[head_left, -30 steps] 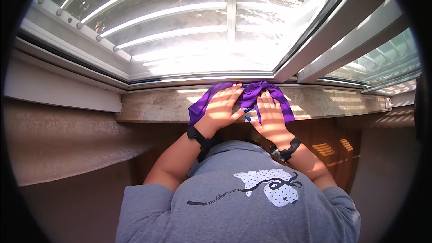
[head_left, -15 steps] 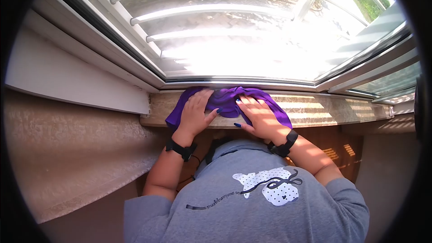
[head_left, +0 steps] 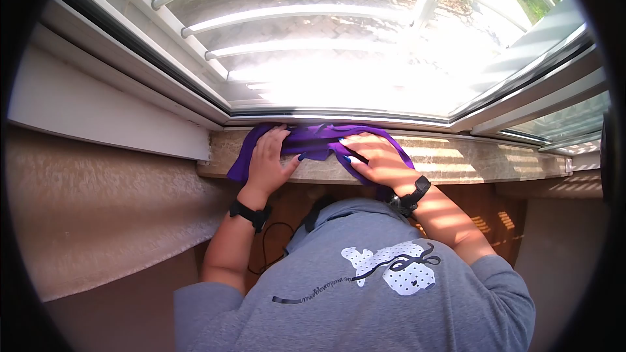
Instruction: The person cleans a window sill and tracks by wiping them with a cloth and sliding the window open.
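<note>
A purple cloth (head_left: 306,142) lies gathered in a wide strip along the stone windowsill (head_left: 450,156), its ends drooping toward the front edge. My left hand (head_left: 265,156) rests on the left part of the cloth, fingers extended and thumb spread away. On the right part, my right hand (head_left: 378,158) has a fold of the cloth between thumb and fingers. Some fingertips are hard to make out against the folds. Both wrists wear black bands.
Behind the sill rises a white window frame (head_left: 339,119), with white bars (head_left: 300,14) outside. A patterned beige surface (head_left: 111,205) is at the left. Below the sill, wooden floor (head_left: 499,221) shows, and a thin dark cable (head_left: 266,248) lies on it.
The cloth's middle has drawn into a narrower strip. My left hand has slid left. My right thumb has moved up, closer to the fingers.
</note>
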The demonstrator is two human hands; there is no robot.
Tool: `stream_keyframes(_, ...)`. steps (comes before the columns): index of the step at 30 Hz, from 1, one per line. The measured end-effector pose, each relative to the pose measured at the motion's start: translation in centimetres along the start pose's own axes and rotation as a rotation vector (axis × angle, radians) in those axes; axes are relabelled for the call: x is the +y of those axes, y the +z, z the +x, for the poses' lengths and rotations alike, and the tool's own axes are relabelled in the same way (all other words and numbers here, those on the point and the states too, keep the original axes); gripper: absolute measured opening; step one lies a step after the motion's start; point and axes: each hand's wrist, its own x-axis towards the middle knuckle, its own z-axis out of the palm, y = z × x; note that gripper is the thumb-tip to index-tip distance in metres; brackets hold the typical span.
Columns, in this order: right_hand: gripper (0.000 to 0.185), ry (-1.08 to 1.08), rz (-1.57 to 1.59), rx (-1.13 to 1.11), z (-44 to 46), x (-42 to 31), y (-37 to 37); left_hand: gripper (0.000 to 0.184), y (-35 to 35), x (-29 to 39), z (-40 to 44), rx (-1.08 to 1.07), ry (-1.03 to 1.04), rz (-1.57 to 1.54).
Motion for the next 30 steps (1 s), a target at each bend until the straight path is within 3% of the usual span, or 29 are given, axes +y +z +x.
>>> stream_keyframes(7,0.034,0.187,0.063,0.234,-7.5,5.7,-4.3,0.057,5.2,9.9,3.8,-0.171,0.185,-0.201)
stream_keyframes(12,0.035,0.256,0.104,0.374,-10.7,8.1,-6.0,0.062,7.8,14.2,4.6,-0.132,0.244,-0.214)
stream_keyframes(17,0.037,0.246,0.084,0.38,-9.2,6.4,-5.5,0.061,6.1,11.9,4.4,-0.153,0.257,-0.22)
stream_keyframes(22,0.034,0.199,0.171,0.242,-5.3,4.3,-2.7,0.057,2.8,5.4,2.4,-0.181,0.105,-0.149)
stream_keyframes(27,0.035,0.033,0.308,0.049,-0.3,2.8,1.1,0.053,-1.2,-0.8,0.5,-0.072,0.007,-0.043)
stream_keyframes(30,0.04,0.046,0.39,0.012,1.7,0.8,1.2,0.038,-1.4,-3.5,-0.5,0.071,-0.04,-0.188)
